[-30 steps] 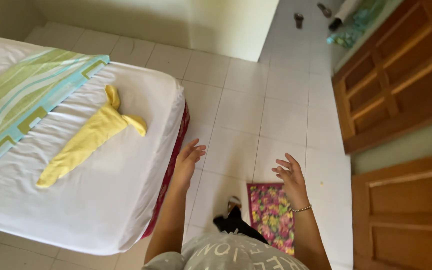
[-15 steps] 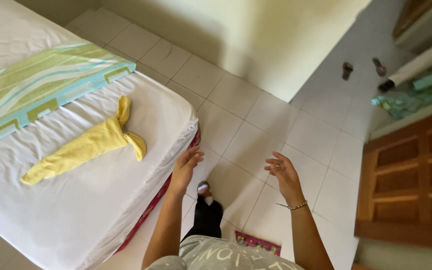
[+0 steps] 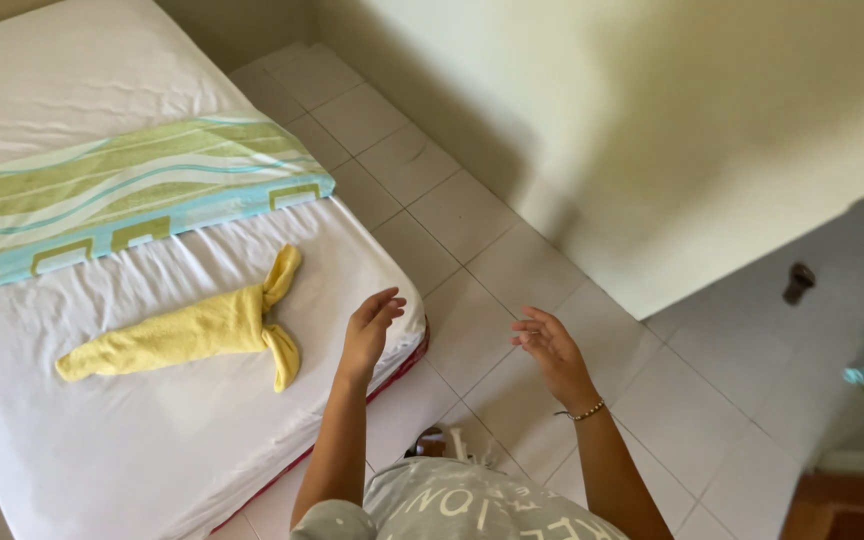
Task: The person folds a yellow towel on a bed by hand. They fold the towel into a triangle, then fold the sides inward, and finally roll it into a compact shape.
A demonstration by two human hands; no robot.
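My left hand [image 3: 370, 328] hovers open over the corner of the white-sheeted bed [image 3: 152, 450], fingers spread, holding nothing. Just left of it lies a yellow towel [image 3: 192, 330] rolled and twisted into a long shape with two tail-like ends. My right hand [image 3: 550, 345], with a bead bracelet on the wrist, is open in the air over the tiled floor, apart from the bed. A green and blue striped cloth [image 3: 122, 200] is folded across the bed beyond the towel.
White floor tiles [image 3: 472, 230] run along the bed's right side to a pale wall [image 3: 652, 130]. A pair of dark sandals [image 3: 837, 285] lies on the floor at far right. My foot [image 3: 432, 445] shows below, next to the bed's red edge.
The view has swung left and toward the bed. The wooden doors and patterned mat have left the frame. Both hands stay open and raised, now nearer the bed corner.
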